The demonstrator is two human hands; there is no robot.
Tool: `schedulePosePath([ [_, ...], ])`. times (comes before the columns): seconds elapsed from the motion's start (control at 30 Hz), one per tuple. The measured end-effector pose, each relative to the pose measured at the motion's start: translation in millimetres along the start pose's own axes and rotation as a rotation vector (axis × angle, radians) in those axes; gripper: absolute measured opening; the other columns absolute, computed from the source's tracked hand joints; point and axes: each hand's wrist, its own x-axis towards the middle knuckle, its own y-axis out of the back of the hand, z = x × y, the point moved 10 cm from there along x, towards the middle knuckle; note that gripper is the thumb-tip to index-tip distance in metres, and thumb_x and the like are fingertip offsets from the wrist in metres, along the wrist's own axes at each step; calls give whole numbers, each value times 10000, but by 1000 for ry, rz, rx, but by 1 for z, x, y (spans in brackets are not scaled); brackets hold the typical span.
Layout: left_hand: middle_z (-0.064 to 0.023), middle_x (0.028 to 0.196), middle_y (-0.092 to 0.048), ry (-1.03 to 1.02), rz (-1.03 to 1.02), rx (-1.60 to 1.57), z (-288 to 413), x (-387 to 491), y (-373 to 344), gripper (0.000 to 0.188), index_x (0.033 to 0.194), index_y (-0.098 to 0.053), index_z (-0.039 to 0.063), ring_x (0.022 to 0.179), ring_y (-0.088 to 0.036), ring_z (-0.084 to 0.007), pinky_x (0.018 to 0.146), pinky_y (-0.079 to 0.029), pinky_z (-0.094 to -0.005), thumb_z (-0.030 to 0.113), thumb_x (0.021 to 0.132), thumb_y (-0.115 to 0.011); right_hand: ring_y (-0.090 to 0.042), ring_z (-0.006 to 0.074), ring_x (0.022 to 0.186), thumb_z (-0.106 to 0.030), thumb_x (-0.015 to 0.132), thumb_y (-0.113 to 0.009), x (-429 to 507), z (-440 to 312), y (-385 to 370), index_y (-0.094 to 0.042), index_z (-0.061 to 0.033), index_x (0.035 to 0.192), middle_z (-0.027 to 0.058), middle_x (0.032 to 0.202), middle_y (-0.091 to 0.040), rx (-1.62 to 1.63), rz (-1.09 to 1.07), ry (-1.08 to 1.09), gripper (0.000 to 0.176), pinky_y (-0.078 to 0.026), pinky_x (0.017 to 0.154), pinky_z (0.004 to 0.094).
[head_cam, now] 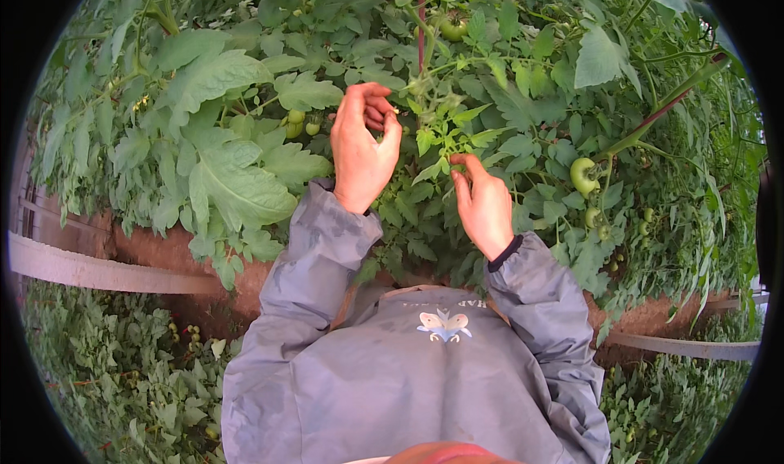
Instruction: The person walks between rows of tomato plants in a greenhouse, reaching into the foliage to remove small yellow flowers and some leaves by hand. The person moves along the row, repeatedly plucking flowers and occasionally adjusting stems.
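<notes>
A young tomato shoot (450,134) with bright, light-green leaves stands in the middle of the foliage. My right hand (487,203) is at its lower leaves, with the tips of thumb and index finger against them. To the left of the shoot is my left hand (366,148), its fingers curled and its thumb near the fingertips. A tiny pale bit shows at that thumb tip; whether it is held is unclear. Behind the shoot, a main stem runs upward beside a dark red string (421,35). Small green tomatoes (295,123) hang left of my left hand.
A larger green tomato (584,176) hangs at the right below a thick slanting stem (658,112). Broad tomato leaves (239,176) spread at the left. A pale rail or pipe (110,271) crosses at the left, another pale rail (680,346) at the right. More tomato plants (122,366) grow behind me.
</notes>
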Motion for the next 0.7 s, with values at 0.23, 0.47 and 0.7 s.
schedulePosePath([
  [0.23,-4,663,-477,201,-315,-168,-18,-47,6,149,976,-553,2,615,-431,-87,564,-376,-256,-35,869,-456,-565,269,530,-48,914,-548,11,14,5,-593,-46,1148,151,667,-596,26,33,24,239,-434,540,355],
  [0.47,-149,1112,-640,23,-1127,203,-52,-168,-45,384,1158,-592,70,1081,-589,-345,942,-492,-424,21,778,-567,-635,348,659,-62,905,-534,23,28,11,-614,-81,1158,161,725,-637,1,29,1,266,-482,626,408],
  [0.7,-209,1312,-466,168,-484,47,-140,-96,-77,603,1380,-441,41,1234,-462,-380,1070,-385,-420,114,820,-653,-555,266,538,-97,938,-551,10,19,6,-629,-81,1176,153,681,-608,26,34,93,251,-450,565,357],
])
